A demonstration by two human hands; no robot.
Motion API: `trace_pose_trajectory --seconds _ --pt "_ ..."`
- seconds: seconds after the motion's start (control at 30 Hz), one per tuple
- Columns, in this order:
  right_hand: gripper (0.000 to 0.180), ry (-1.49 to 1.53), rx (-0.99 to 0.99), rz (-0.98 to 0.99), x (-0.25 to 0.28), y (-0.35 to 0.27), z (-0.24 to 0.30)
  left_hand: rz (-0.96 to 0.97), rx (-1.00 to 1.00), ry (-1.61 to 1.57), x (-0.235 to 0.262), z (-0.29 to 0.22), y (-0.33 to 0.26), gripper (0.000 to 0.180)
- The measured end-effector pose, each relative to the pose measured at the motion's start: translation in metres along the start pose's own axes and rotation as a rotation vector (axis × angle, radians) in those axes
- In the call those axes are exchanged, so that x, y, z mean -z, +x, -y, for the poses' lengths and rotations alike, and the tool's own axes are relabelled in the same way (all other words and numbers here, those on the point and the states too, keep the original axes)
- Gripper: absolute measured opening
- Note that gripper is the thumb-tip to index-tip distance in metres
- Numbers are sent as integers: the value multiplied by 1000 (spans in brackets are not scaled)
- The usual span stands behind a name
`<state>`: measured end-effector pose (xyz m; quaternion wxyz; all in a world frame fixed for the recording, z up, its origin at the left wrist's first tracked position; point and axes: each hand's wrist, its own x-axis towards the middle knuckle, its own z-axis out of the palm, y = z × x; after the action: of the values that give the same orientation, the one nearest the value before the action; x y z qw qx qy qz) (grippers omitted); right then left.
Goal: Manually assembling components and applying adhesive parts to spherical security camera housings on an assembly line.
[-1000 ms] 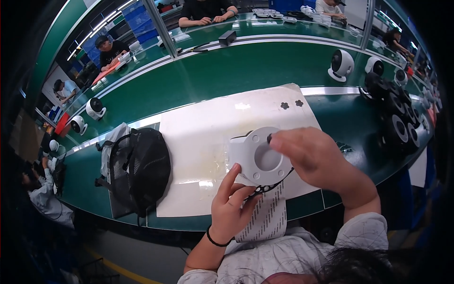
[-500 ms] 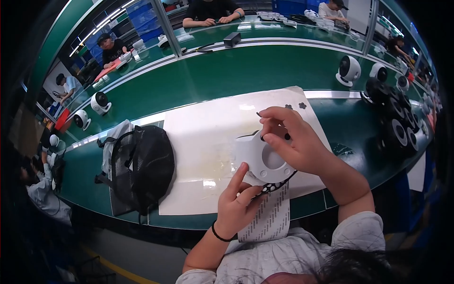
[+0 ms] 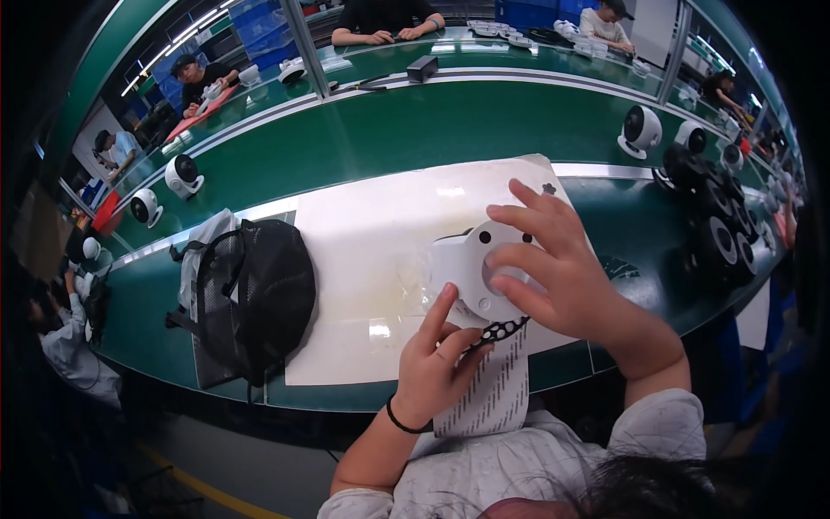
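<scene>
A white camera-like device [image 3: 451, 264] with a round ring-shaped base facing up lies on the pale mat [image 3: 346, 259]. Two black round pads [image 3: 485, 238] sit on that base. My left hand [image 3: 437, 368] rests its index finger on the device's near left edge, while its thumb and other fingers pinch a black strip with round holes [image 3: 501, 331]. From this strip a printed paper backing [image 3: 488, 394] hangs towards my lap. Over the ring's right side my right hand [image 3: 558, 268] is spread, its lower fingertips at the centre opening; I see nothing held in it.
A black mesh bag [image 3: 264, 298] lies to the left. White cameras [image 3: 183, 176] stand on the green bench at left, with another camera [image 3: 641, 131] at far right. Several black round parts [image 3: 722, 216] are piled at right. Co-workers sit across the bench.
My right hand has opened from a pinch above the base and come down, spreading its fingers over the ring. A black pad formerly under its fingertips now shows uncovered. The left hand keeps its hold.
</scene>
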<state>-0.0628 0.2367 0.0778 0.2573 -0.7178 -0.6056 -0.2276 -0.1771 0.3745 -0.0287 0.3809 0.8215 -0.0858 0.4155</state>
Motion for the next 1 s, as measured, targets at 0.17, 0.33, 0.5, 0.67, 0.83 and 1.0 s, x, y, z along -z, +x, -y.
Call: trace_pose_trajectory --seconds 0.17,0.33,0.5,0.67,0.83,1.0 --pt "3 229 -81 110 -11 -9 5 27 3 5 2 -1 1 19" --pt "5 208 -118 139 -13 -12 9 32 34 4 4 -4 2 18" --pt "16 -65 49 29 -12 -28 10 45 70 7 3 -7 4 19" --pt "29 -290 69 140 -2 -36 26 60 96 16 6 -9 6 19" --pt "29 -214 5 97 -4 -45 25 75 75 0 12 -11 4 20" --pt "19 31 94 19 -7 -51 24 74 15 28 13 -19 3 22"
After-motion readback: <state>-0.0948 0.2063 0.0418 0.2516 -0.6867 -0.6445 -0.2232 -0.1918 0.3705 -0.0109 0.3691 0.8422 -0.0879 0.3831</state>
